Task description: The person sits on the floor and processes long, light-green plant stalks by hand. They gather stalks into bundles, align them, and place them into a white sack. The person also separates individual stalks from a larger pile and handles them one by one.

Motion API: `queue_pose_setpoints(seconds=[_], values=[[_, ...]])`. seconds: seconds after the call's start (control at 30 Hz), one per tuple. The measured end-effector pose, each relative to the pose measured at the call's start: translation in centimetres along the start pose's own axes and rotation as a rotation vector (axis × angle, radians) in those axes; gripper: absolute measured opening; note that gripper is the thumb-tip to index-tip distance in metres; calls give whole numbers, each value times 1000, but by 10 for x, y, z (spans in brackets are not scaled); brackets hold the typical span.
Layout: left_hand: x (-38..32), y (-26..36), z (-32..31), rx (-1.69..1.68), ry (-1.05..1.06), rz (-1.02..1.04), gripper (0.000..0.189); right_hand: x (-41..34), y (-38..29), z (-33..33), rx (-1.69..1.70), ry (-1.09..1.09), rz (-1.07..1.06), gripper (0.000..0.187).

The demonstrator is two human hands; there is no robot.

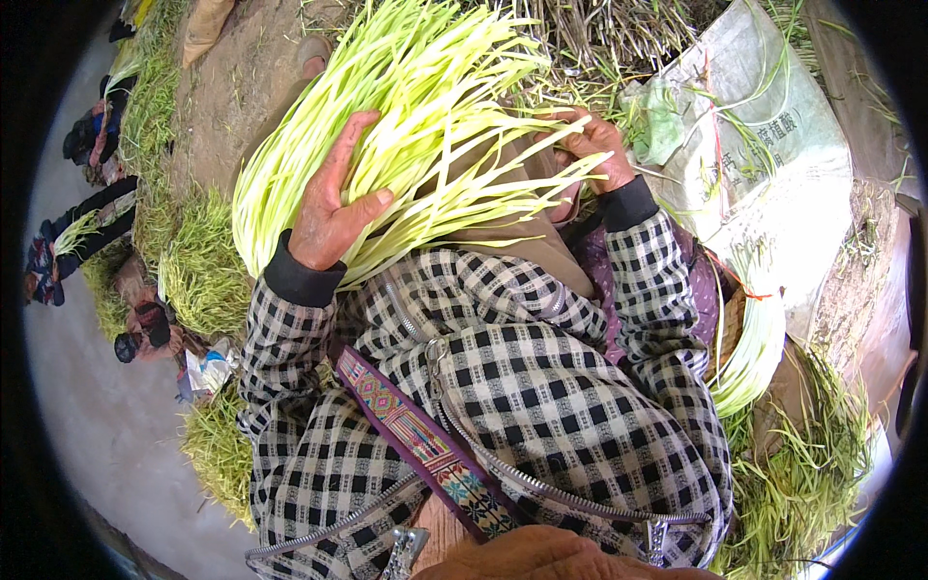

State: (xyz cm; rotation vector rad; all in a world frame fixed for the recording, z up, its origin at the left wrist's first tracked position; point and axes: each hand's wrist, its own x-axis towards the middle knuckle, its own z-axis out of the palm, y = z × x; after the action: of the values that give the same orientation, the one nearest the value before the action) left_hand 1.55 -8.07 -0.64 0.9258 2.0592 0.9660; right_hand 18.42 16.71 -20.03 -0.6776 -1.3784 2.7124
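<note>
A large loose bundle of pale yellow-green chive-like leaves (406,130) lies across my lap, fanned out toward the right. My left hand (337,196) rests on the bundle's near left side, thumb and fingers spread over the leaves. At the bundle's right edge, my right hand (591,148) has its fingers bent around a few leaf tips. On the right, a bunch of pale leaves (754,348) tied with red string lies at the edge of a white woven plastic sack (790,159), which bears writing.
Heaps of green leaves stand at the left (203,268) and lower right (805,464). Dry stalks (616,29) are piled at the top. Other people (80,225) are at the far left, with leaf bunches near them. A brown sack (206,29) lies at the top left.
</note>
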Motion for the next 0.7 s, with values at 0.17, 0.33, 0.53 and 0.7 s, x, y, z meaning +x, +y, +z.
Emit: queue_pose_setpoints(seconds=[0.17,0.33,0.53,0.7], values=[[-1,-2,0,-27,-5,8,76,5,-1,9,34,-48,-130,31],[-2,-6,-1,-59,-4,15,77,4,6,13,-83,-12,-207,22],[-2,-11,1,-38,7,40,80,0,20,1,-313,57,-147,16],[-4,-10,2,30,16,37,81,7,19,-11,-253,258,-108,5]])
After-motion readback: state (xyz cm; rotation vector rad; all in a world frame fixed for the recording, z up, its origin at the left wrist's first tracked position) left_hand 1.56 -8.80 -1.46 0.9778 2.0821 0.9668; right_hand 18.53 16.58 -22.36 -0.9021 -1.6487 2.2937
